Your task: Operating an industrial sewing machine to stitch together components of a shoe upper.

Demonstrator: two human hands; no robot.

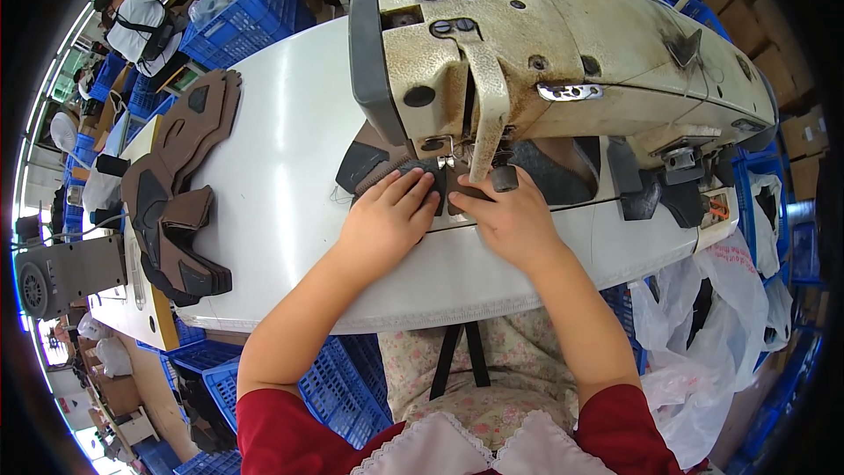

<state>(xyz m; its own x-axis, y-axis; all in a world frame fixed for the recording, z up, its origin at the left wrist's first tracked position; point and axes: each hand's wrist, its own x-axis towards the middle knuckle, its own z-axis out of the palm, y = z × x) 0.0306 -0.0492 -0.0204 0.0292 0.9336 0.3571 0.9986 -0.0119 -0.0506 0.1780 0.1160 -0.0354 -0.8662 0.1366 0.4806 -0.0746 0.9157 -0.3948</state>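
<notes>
A brown and black shoe upper piece (365, 158) lies under the presser foot (447, 161) of a worn cream sewing machine (527, 53). My left hand (387, 218) rests flat on the piece, fingers stretched toward the foot. Just right of the needle area, my right hand (512, 215) has its thumb and forefinger apart on the dark material. Its other fingers are partly hidden behind the machine's knob. Beyond that hand, a dark, curved part (554, 171) shows beneath the machine arm; whether it belongs to the same piece I cannot tell.
Stacked brown and black upper pieces (180, 185) lie at the left of the white table (281, 123). Small black pieces (681, 200) sit at the right end. Blue crates (246, 13) and plastic bags (703, 334) surround the table. Another person (141, 18) works at the far left.
</notes>
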